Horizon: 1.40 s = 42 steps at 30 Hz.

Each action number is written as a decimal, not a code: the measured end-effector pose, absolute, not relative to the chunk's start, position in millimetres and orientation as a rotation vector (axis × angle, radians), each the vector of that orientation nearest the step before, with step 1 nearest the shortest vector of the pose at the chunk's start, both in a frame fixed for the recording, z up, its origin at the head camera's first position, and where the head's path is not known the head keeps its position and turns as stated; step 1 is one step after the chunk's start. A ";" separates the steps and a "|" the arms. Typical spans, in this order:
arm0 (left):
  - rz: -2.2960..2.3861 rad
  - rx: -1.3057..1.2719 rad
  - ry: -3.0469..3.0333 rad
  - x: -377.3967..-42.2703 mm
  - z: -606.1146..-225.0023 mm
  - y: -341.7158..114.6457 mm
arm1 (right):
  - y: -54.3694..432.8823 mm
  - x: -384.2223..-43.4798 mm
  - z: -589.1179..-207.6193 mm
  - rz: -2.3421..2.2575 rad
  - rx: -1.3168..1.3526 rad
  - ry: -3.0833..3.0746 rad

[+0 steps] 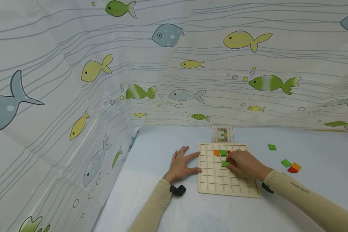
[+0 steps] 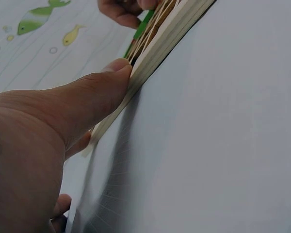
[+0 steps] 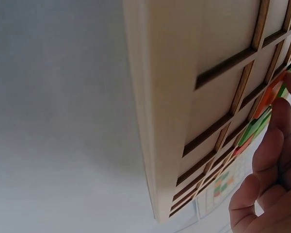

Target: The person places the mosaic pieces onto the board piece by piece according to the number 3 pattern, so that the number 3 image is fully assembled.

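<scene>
Fish-printed sheeting (image 1: 214, 77) rises behind the pale counter (image 1: 191, 212), where my wooden grid board (image 1: 217, 187) lies just on the near side of a small pattern card (image 1: 216, 137). My right hand (image 1: 247, 164) reaches over the board from the right, thumb and finger pinching a green tile (image 1: 225, 163) — whether it sits flat in a cell, I cannot tell. Being square, it shows no long axis to line up; what counts is that it lies left of my right knuckles, on the near side of an orange tile (image 1: 217, 152), a second green tile (image 1: 223, 152) and a partly hidden red piece (image 1: 229, 152). My left hand (image 1: 179, 168) — fingers spread, gripping nothing — touches the board's left edge, farther from the pinched tile. Loose pieces (image 1: 285, 163) rest to the right.
</scene>
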State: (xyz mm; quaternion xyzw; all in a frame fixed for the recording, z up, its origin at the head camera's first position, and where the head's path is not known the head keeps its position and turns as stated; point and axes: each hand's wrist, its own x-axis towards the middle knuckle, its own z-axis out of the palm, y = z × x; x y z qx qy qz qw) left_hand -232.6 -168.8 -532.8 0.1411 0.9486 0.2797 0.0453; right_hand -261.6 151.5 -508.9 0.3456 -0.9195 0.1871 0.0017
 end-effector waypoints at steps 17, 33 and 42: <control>0.848 0.421 2.901 -232.5 -533.9 -169.0 | 152.4 -259.8 -505.9 0.595 1.115 -2.848; 0.845 0.431 2.905 -232.5 -533.6 -168.7 | 150.2 -256.1 -508.5 0.581 1.096 -2.827; 0.856 0.432 2.909 -232.9 -534.2 -168.6 | 149.8 -256.7 -507.9 0.596 1.076 -2.824</control>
